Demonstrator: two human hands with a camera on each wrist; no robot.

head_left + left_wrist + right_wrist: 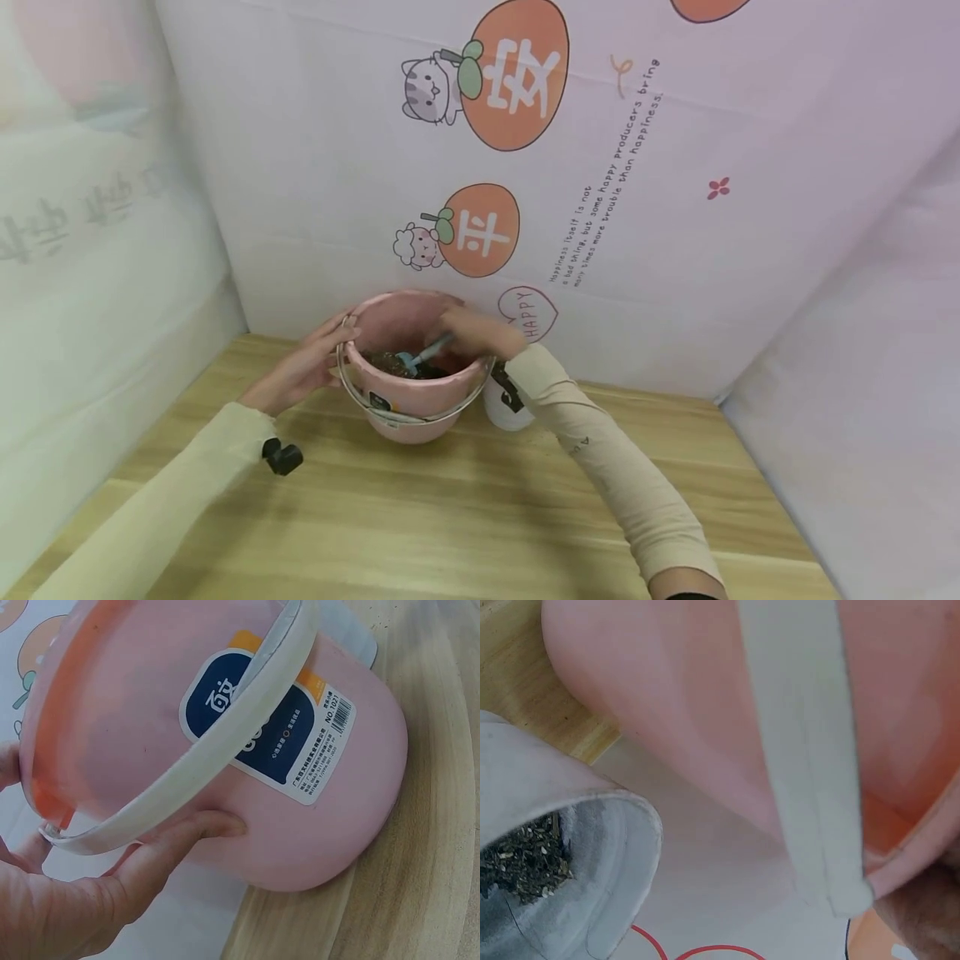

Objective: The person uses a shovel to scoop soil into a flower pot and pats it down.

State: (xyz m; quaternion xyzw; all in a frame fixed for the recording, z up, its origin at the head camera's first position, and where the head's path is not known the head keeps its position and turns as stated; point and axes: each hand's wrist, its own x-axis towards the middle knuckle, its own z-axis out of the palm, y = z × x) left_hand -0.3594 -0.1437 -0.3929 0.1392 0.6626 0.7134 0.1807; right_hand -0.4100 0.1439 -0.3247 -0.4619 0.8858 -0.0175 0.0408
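A pink bucket (412,400) with a pale handle (187,769) stands on the wooden table near the back wall, tilted toward me in the head view. My left hand (311,362) grips its left side, fingers at the rim and thumb against the outer wall. My right hand (472,331) reaches over the right rim and holds a small blue shovel (435,348) by its handle. The shovel's head dips into dark, crumbly soil (386,362) in the bucket; its exact shape is partly hidden. In the right wrist view only a blurred part of that hand shows.
Right of the bucket, under my right wrist, a white pot (634,847) holds some dark, flaky soil (529,859). The wooden table (420,517) extends toward me. Printed white cloth (637,317) hangs behind and along both sides.
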